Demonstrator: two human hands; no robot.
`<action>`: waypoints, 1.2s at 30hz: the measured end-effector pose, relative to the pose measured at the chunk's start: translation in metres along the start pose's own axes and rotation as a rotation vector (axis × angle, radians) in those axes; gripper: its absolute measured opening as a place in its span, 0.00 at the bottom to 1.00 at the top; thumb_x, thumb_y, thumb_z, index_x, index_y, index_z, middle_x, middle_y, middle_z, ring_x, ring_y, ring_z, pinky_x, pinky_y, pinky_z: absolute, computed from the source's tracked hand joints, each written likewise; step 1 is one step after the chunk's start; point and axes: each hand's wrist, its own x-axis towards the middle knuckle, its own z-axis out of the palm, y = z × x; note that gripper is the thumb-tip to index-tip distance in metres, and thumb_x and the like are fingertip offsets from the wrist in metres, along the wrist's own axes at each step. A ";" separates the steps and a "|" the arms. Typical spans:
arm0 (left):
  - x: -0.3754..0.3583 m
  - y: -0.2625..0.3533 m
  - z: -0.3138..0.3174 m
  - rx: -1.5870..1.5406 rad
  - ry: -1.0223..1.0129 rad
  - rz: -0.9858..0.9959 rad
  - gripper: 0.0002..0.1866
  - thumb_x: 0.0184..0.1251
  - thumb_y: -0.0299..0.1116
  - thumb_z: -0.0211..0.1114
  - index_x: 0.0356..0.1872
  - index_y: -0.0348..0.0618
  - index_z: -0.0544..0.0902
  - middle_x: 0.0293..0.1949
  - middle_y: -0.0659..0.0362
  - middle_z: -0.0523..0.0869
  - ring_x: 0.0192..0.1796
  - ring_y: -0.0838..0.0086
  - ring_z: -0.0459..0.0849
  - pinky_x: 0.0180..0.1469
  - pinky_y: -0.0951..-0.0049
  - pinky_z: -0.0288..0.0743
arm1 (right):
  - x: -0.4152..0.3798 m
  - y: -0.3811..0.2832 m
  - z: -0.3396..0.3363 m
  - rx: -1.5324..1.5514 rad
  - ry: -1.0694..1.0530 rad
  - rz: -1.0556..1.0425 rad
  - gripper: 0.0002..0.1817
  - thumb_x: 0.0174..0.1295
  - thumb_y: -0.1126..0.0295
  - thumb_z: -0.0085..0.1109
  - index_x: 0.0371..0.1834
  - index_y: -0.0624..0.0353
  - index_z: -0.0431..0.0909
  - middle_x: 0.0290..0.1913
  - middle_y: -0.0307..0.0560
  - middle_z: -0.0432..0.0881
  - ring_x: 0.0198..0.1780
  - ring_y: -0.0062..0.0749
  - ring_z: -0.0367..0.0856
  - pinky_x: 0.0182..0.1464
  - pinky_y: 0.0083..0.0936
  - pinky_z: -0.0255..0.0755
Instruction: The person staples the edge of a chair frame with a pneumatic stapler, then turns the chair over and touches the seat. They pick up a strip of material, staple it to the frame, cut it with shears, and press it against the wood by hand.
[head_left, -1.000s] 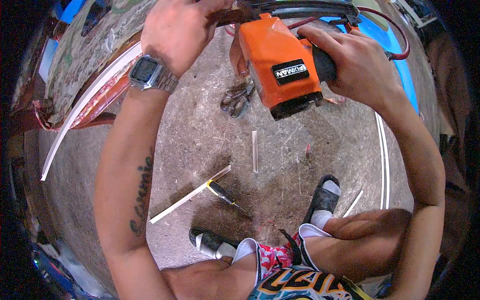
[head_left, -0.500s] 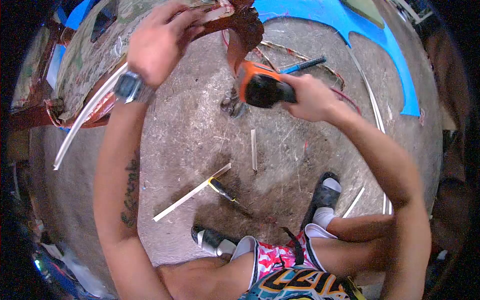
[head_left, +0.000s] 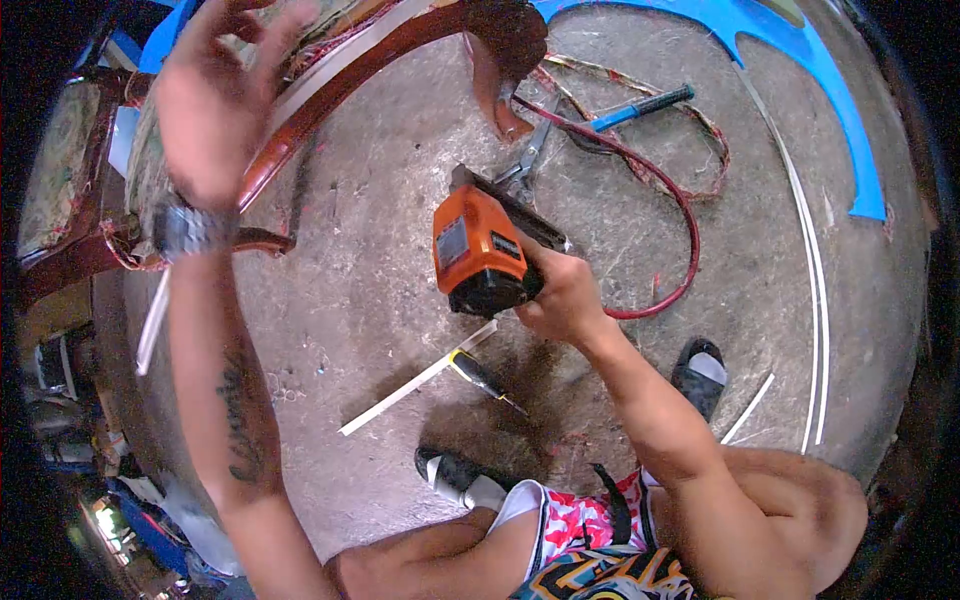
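1. Head view, surface: concrete floor (head_left: 340, 240), grey-brown, mottled, scuffed, brighter mid-floor. Dark clutter at the left edge of the visible floor, details too dim to call.
2. Furniture at floor's top left: wooden frame (head_left: 500, 45), glossy red-brown, curved rail, leg shaped at the near end. White strip (head_left: 330, 68), thin and flat, follows the rail's curve. Patterned fabric (head_left: 75, 150) at far left, set in more red-brown wood.
3. Orange tool (head_left: 478, 240): boxy housing, black end cap, two labels. Above mid-floor, tilted.
4. Right hand (head_left: 568, 298): fingers wrapped closed around the tool's dark handle. Red hose (head_left: 690, 240), smooth, loops from behind that hand toward floor's top edge.
5. Left hand (head_left: 210, 125): blurred, fingers spread apart with a gap at the thumb, no grip on anything visible. Over the frame's rail near the white strip; contact, can't tell.
6. Floor top, right of frame leg: grey metal cutters (head_left: 530, 165), blue-and-black hand tool (head_left: 620, 115), frayed cord loop (head_left: 715, 150).
7. Floor top right corner: blue panel (head_left: 840, 90), flat, arched cutouts. Two long pale strips (head_left: 820, 330) run down near floor's right edge.
8. Near side of floor: black-yellow screwdriver (head_left: 475, 372) against a straight pale batten (head_left: 400, 395).
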 end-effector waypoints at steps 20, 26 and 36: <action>-0.001 0.036 0.020 0.127 -0.089 0.352 0.18 0.54 0.31 0.70 0.48 0.59 0.85 0.35 0.58 0.82 0.36 0.60 0.84 0.38 0.62 0.78 | 0.002 0.017 0.010 -0.472 -0.507 0.318 0.31 0.52 0.65 0.64 0.62 0.50 0.68 0.36 0.53 0.85 0.37 0.53 0.85 0.38 0.47 0.77; -0.001 0.037 0.026 0.112 -0.096 0.406 0.22 0.52 0.27 0.69 0.50 0.63 0.86 0.35 0.59 0.80 0.37 0.60 0.83 0.39 0.63 0.78 | 0.018 -0.003 -0.012 -0.426 -0.520 0.428 0.27 0.53 0.67 0.62 0.59 0.51 0.70 0.37 0.58 0.85 0.40 0.54 0.85 0.43 0.46 0.79; 0.005 0.034 0.026 0.061 -0.204 0.332 0.21 0.54 0.26 0.70 0.50 0.56 0.86 0.38 0.55 0.80 0.39 0.58 0.83 0.42 0.65 0.78 | 0.035 0.008 -0.039 0.111 -0.073 -0.373 0.26 0.61 0.66 0.61 0.64 0.53 0.70 0.60 0.45 0.76 0.62 0.37 0.74 0.63 0.37 0.67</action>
